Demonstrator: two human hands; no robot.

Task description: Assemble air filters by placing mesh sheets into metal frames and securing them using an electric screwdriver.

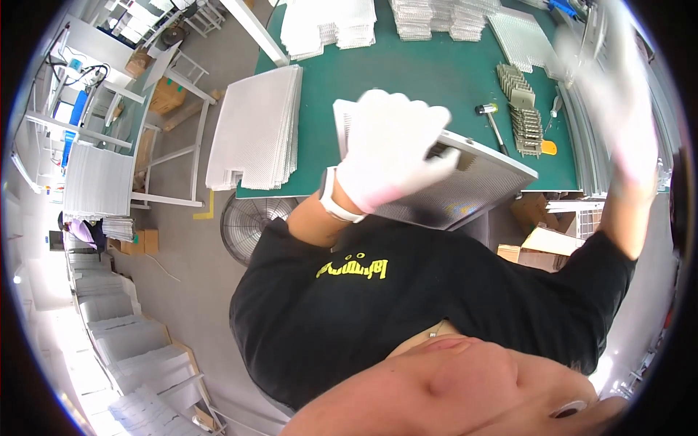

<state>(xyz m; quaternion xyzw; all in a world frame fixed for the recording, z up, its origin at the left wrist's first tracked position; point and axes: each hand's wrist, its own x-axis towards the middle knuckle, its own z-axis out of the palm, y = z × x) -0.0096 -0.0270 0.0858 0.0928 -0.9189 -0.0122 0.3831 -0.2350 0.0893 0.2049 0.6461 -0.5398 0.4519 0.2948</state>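
My left hand [389, 145], in a white glove with a watch at the wrist, is shut on the near edge of a grey perforated metal panel [472, 185]. The panel lies tilted over the front edge of the green table [436, 73]. My right hand [614, 87], also gloved, is raised at the far right and blurred. It is by a stack of long metal sheets [582, 138] at the table's right edge. I cannot tell its grip.
A stack of white perforated sheets [254, 127] overhangs the table's left end, and more stacks [327, 25] lie at the back. A mallet [491, 116] and rows of small metal brackets [525, 109] lie at the right. Below the table are a fan [251, 221] and cardboard boxes [545, 243].
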